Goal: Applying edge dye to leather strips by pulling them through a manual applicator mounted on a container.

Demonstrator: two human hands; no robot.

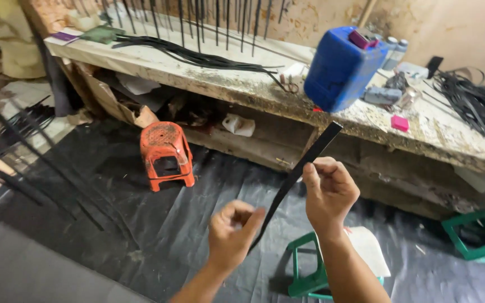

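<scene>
My left hand (232, 231) pinches the lower end of a black strip (300, 170), and my right hand (328, 191) grips it higher up. The strip slants up toward the workbench (242, 84). Under my hands stands 1 green stool (310, 275); left of the strip, an orange stool (165, 154). Above it, on the bench, sits a blue jug (341, 67).

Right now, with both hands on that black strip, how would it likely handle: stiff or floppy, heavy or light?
The black strip probably is fairly stiff: it runs nearly straight between the left hand and right hand, and its free end stands up unsupported. It seems light, since pinching fingers alone hold it. Being thin and flat, it likely flexes rather than snaps.
</scene>
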